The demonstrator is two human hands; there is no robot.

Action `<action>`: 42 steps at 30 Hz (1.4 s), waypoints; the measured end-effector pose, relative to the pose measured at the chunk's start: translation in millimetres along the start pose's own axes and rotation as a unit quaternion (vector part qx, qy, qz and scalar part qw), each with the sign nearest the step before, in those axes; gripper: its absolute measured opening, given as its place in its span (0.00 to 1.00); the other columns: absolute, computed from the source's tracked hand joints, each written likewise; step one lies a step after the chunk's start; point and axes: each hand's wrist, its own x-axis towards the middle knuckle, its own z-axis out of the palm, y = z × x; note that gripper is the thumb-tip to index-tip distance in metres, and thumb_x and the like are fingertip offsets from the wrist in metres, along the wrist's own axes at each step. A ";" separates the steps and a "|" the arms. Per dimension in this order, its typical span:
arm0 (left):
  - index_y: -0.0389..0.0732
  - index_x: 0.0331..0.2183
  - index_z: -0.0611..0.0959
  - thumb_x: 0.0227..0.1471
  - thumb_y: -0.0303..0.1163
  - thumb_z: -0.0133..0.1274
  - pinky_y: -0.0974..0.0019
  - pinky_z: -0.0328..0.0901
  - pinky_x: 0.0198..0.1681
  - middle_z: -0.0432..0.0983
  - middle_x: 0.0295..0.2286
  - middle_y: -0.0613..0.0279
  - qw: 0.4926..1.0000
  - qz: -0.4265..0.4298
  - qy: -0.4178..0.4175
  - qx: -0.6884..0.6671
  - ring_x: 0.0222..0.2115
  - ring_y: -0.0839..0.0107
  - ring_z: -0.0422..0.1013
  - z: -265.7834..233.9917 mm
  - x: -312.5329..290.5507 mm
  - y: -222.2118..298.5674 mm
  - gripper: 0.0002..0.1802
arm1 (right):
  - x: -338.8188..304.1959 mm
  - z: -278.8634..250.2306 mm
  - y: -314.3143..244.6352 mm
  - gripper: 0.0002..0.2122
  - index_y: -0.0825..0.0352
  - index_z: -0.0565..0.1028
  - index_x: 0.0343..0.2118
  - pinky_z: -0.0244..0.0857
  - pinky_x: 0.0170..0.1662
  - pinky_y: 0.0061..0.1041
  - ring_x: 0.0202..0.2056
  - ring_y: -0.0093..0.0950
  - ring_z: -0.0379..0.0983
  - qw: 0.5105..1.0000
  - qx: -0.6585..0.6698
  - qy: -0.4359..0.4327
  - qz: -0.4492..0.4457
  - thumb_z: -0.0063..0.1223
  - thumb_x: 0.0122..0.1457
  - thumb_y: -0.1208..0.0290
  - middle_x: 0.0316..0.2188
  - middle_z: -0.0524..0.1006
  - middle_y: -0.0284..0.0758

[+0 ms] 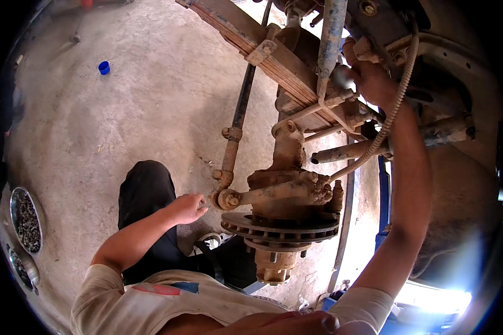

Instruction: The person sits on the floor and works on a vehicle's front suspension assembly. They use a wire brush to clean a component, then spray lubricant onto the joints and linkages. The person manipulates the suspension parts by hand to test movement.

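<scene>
My left hand (188, 209) is closed in front of the rusty tie rod end (229, 199), its fingers curled together. Anything inside them is too small or hidden to name. My right arm reaches up past a ribbed hose (394, 111). At its end, my right hand (374, 82) is closed among brackets near the top of the shock absorber (331, 42), and I cannot make out what it grips. Between the hands stands the dirty wheel hub assembly, with its steering knuckle (288, 192) and brake disc (279, 226).
A leaf spring (257, 47) crosses overhead, and a dark rod (243, 103) drops to the tie rod end. Two metal bowls of small hardware (27, 220) sit on the concrete floor (95, 156) at left. A blue cap (104, 67) lies farther off. My bent knee (146, 181) is beside the hub.
</scene>
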 end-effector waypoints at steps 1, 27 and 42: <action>0.35 0.40 0.76 0.53 0.41 0.53 0.53 0.66 0.42 0.77 0.33 0.47 1.000 0.008 -0.007 0.012 0.37 0.51 0.73 1.9 0.6 -0.8 0.19 | -0.2 1.5 3.7 0.18 0.72 0.75 0.31 0.66 0.30 0.34 0.23 0.34 0.74 1.000 0.027 -0.008 0.011 0.48 0.62 0.57 0.19 0.75 0.41; 0.37 0.45 0.74 0.55 0.45 0.51 0.52 0.65 0.46 0.75 0.40 0.43 0.995 0.042 -0.065 0.058 0.43 0.49 0.71 11.9 -14.2 -15.4 0.23 | 10.8 -1.7 -2.7 0.14 0.64 0.78 0.34 0.68 0.39 0.43 0.34 0.48 0.73 0.968 -0.099 0.233 0.004 0.46 0.61 0.58 0.31 0.77 0.47; 0.36 0.46 0.74 0.55 0.45 0.50 0.53 0.65 0.47 0.74 0.41 0.44 0.994 0.021 -0.088 0.062 0.44 0.49 0.71 8.0 -30.2 -5.4 0.24 | 27.8 -7.4 -17.9 0.10 0.66 0.76 0.28 0.68 0.36 0.39 0.29 0.43 0.75 0.911 -0.188 0.161 -0.331 0.50 0.56 0.64 0.25 0.77 0.42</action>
